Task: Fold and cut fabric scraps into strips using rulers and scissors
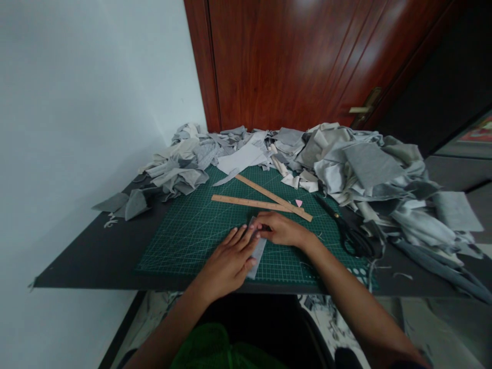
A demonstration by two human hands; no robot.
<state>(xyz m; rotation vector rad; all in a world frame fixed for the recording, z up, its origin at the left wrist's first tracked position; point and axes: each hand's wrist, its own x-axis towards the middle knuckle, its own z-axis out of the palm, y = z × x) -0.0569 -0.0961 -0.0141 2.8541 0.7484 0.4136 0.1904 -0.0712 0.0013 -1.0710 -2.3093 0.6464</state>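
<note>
A narrow strip of grey fabric [258, 256] lies near the front edge of the green cutting mat [180, 236]. My left hand [230, 259] rests flat along its left side, fingers stretched out and the fingertips on the cloth. At the strip's far end, my right hand [280, 229] has its fingers pinched together on the fabric. Just beyond the hands, two wooden rulers [246, 201] lie crossed at their right ends. A small pink piece of tailor's chalk [299, 203] sits beside them.
Black-handled scissors [351, 236] lie on the mat's right side. Heaps of grey and white fabric scraps [372, 164] line the back and right of the dark table [84, 256]. A white wall [96, 102] stands left, a wooden door [292, 66] behind.
</note>
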